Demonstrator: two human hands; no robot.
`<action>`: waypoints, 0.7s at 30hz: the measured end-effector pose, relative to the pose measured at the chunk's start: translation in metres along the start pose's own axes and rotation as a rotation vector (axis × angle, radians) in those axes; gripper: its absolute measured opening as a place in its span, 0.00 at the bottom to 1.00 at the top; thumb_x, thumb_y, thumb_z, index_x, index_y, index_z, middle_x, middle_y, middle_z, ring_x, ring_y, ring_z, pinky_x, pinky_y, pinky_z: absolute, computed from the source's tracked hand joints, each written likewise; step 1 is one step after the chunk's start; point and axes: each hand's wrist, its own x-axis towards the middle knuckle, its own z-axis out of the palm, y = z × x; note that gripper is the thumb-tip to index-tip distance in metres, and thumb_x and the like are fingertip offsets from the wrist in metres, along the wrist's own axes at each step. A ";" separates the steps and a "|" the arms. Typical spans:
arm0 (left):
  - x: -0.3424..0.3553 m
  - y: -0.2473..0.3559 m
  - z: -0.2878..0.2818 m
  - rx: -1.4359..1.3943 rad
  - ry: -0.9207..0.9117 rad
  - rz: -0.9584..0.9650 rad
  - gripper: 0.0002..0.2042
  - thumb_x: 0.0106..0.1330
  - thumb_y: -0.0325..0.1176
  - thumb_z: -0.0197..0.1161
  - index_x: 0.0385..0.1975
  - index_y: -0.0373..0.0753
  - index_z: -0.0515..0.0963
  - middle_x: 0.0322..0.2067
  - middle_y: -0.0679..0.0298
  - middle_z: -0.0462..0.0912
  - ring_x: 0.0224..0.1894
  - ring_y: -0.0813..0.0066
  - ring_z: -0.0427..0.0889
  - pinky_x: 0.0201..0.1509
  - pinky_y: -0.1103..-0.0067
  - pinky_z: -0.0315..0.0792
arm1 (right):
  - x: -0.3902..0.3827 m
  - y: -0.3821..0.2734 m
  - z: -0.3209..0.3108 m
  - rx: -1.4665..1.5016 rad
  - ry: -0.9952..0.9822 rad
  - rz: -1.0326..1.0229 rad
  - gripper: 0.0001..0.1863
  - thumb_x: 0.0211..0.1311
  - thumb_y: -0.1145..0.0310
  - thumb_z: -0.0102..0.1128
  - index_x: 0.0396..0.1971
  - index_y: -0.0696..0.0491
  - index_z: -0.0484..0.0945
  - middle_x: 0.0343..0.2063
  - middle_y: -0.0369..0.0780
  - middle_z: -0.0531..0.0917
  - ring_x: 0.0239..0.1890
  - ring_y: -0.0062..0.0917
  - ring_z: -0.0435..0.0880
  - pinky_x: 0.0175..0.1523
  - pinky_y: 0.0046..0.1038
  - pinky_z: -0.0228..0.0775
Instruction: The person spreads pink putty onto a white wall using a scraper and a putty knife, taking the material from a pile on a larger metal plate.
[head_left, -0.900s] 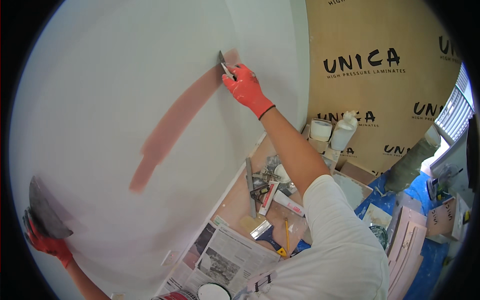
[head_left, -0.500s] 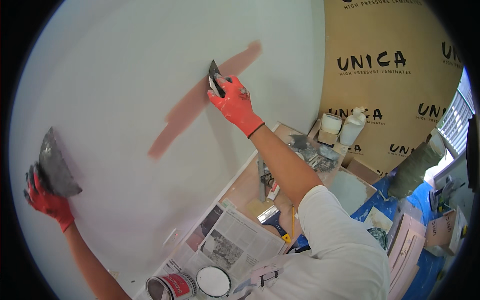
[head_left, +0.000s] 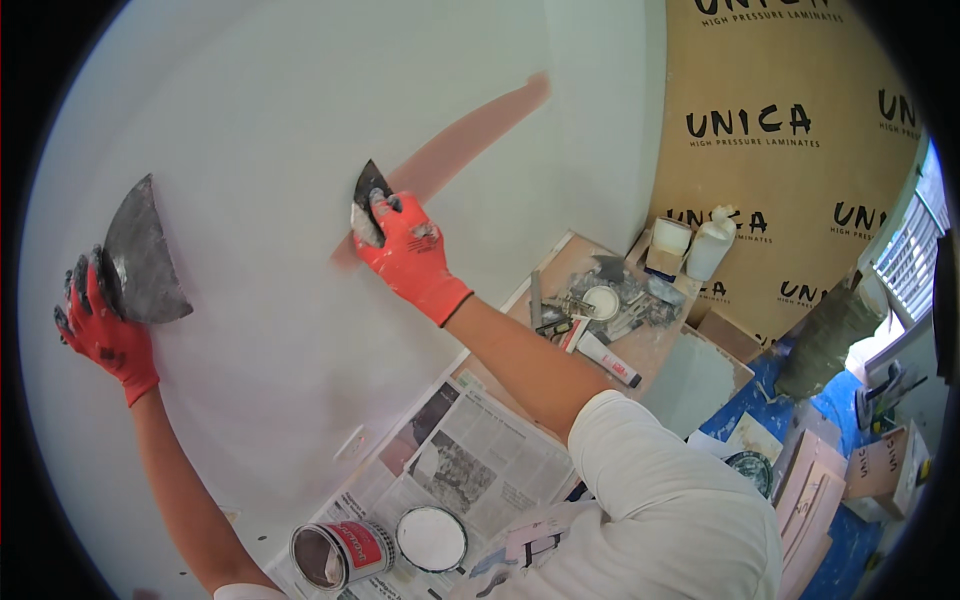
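My right hand (head_left: 415,255), in a red dipped glove, is closed around a putty knife (head_left: 371,188) with a dark blade and pale filler on it. The blade is against the pale wall (head_left: 270,110), over the lower left part of a slanting pinkish-brown stripe of filler (head_left: 465,142). Part of the stripe is hidden behind the hand and knife. At the left, my gloved left hand (head_left: 110,335) grips a wide, dark half-round scraper plate (head_left: 148,258) by its left edge. Smears of dark grey cover the fingertips of that glove.
Below the wall, a bench holds newspaper (head_left: 490,440), an open tin (head_left: 340,553), a round white lid (head_left: 431,538), a tube (head_left: 607,358) and scattered tools (head_left: 640,305). Farther right stand a white tub (head_left: 668,245), a plastic bottle (head_left: 711,245) and a brown printed board (head_left: 770,180).
My right hand and putty knife have moved left and down along the stripe. My left hand and scraper plate appear higher and farther right. The view has shifted; the paintbrush is out of sight.
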 end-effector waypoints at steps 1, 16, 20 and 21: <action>0.001 0.002 0.001 -0.009 0.007 0.005 0.25 0.65 0.39 0.57 0.64 0.53 0.70 0.63 0.68 0.71 0.67 0.64 0.66 0.74 0.58 0.45 | -0.005 -0.007 0.004 -0.003 0.000 -0.005 0.28 0.54 0.63 0.68 0.54 0.58 0.74 0.47 0.46 0.73 0.47 0.42 0.76 0.48 0.37 0.74; 0.006 0.008 -0.016 -0.041 -0.027 0.039 0.27 0.62 0.35 0.58 0.65 0.49 0.68 0.65 0.64 0.70 0.70 0.63 0.62 0.76 0.60 0.41 | 0.044 0.136 -0.106 -0.102 0.197 0.157 0.16 0.68 0.62 0.53 0.53 0.50 0.70 0.48 0.43 0.75 0.46 0.41 0.79 0.42 0.41 0.73; 0.002 0.009 -0.008 -0.030 -0.032 0.053 0.29 0.61 0.39 0.61 0.65 0.49 0.68 0.65 0.64 0.69 0.69 0.62 0.63 0.75 0.60 0.43 | 0.125 0.240 -0.160 -0.420 0.344 0.136 0.24 0.68 0.64 0.49 0.63 0.49 0.67 0.52 0.46 0.76 0.49 0.43 0.78 0.53 0.42 0.70; 0.004 0.013 -0.008 -0.017 -0.016 0.061 0.25 0.64 0.38 0.57 0.64 0.48 0.69 0.64 0.64 0.71 0.68 0.63 0.64 0.75 0.60 0.45 | 0.139 0.260 -0.162 -0.429 0.318 0.136 0.24 0.68 0.64 0.49 0.63 0.49 0.67 0.53 0.46 0.76 0.50 0.43 0.78 0.55 0.42 0.70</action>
